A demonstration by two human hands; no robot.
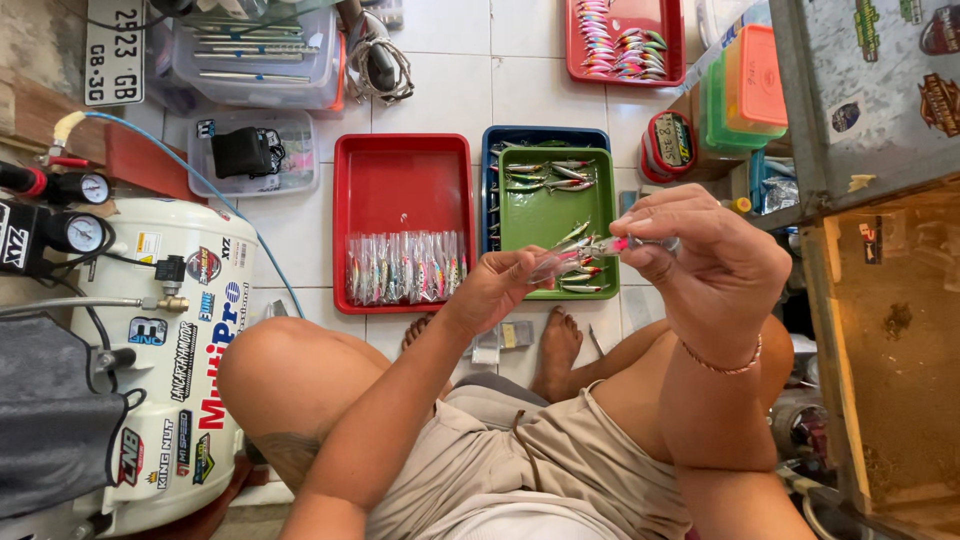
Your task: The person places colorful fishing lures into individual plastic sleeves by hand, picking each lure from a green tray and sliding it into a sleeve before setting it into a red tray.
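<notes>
My left hand (497,287) and my right hand (700,255) together hold a small fishing lure in a clear plastic sleeve (585,252), raised above the floor trays. The lure has a pink tip near my right fingers. Below it lies a green tray (545,215) with several loose lures, set inside a blue tray (488,180). To the left, a red tray (400,180) holds a row of bagged lures (405,268). My legs are crossed and my feet (555,345) rest on the white tiles.
A white air compressor (170,330) with gauges stands at left. Clear plastic boxes (255,60) sit at the top left, another red tray of lures (625,40) at the top. Stacked orange and green boxes (745,95) and a cabinet (880,200) flank the right.
</notes>
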